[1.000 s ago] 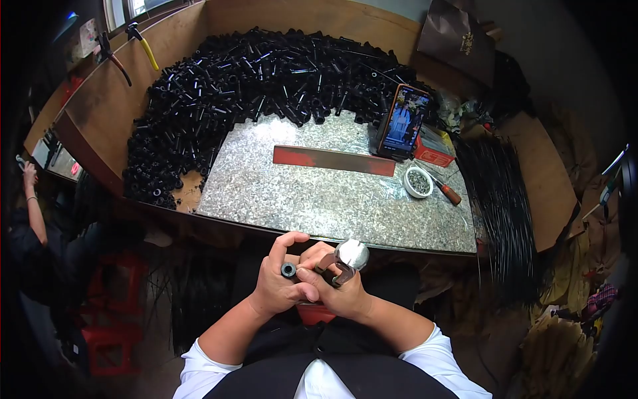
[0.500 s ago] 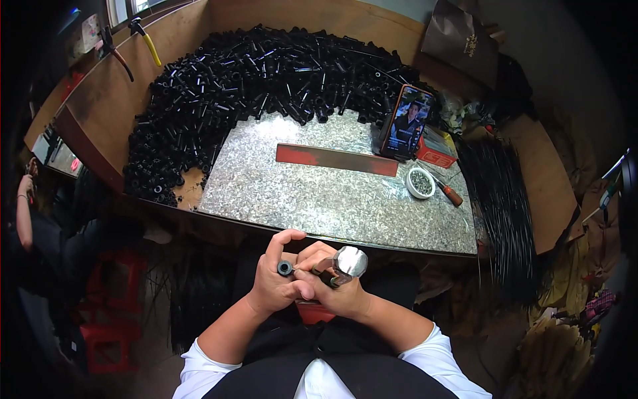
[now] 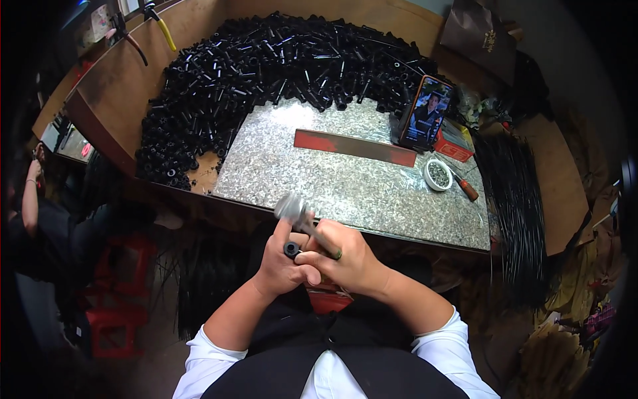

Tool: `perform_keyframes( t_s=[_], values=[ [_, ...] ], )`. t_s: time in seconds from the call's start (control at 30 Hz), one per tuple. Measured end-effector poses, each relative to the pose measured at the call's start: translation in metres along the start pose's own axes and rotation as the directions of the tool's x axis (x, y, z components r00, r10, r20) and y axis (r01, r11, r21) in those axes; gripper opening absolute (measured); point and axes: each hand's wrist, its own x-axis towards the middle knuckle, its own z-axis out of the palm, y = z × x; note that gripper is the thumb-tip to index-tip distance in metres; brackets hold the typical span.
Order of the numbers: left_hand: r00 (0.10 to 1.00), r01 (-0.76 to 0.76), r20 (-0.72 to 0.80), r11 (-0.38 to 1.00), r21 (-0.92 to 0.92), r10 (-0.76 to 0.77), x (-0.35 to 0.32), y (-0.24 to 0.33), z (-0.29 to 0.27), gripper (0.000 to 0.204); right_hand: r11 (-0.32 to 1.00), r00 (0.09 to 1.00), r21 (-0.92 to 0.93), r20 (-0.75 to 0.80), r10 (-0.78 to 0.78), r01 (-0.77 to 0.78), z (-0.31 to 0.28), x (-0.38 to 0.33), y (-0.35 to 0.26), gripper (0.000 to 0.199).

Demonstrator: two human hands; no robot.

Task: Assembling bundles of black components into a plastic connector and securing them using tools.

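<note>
The left hand (image 3: 282, 266) gripped a short black plastic tube (image 3: 292, 250) just below the near edge of the speckled grey stone desk (image 3: 352, 186). The right hand (image 3: 345, 256) was closed around a small metal-headed hammer (image 3: 292, 208), its head blurred above the tube.

Small workshop, set up for repetitive hand assembly; a wooden workbench (image 3: 106, 86) stands directly ahead of the hands, topped by a speckled metal work plate (image 3: 359, 186); a large heap of short black tubes (image 3: 266, 66) curves round the plate's far and left sides; a bundle of long black rods (image 3: 512, 199) lies to the right; pliers (image 3: 156, 23) hang at the far left; a small bowl of metal parts (image 3: 437, 175) sits ahead and right.
</note>
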Motion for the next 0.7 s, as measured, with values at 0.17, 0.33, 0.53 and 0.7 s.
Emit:
perform_keyframes(
  t_s=[0.17,0.33,0.53,0.7],
  values=[
    [0.903,0.38,-0.052,0.85,-0.366,-0.426,-0.005,0.014,-0.006,0.101,0.927,0.91,0.017,0.2,0.363,-0.374,-0.029,-0.013,-0.015,0.034],
    [0.893,0.399,-0.081,0.862,-0.311,-0.443,-0.007,0.012,-0.022,0.1,0.896,0.976,-0.442,0.177,0.127,-0.037,-0.045,-0.041,-0.012,0.064],
    [0.907,0.381,-0.094,0.897,-0.224,-0.409,0.0,0.02,-0.012,0.084,0.709,0.987,-0.701,0.157,0.04,0.082,-0.038,-0.05,-0.021,0.066],
    [0.888,0.419,-0.096,0.876,-0.238,-0.45,0.004,0.021,-0.01,0.078,0.616,0.995,-0.784,0.103,0.016,0.071,-0.032,-0.056,-0.014,0.064]
  ],
)
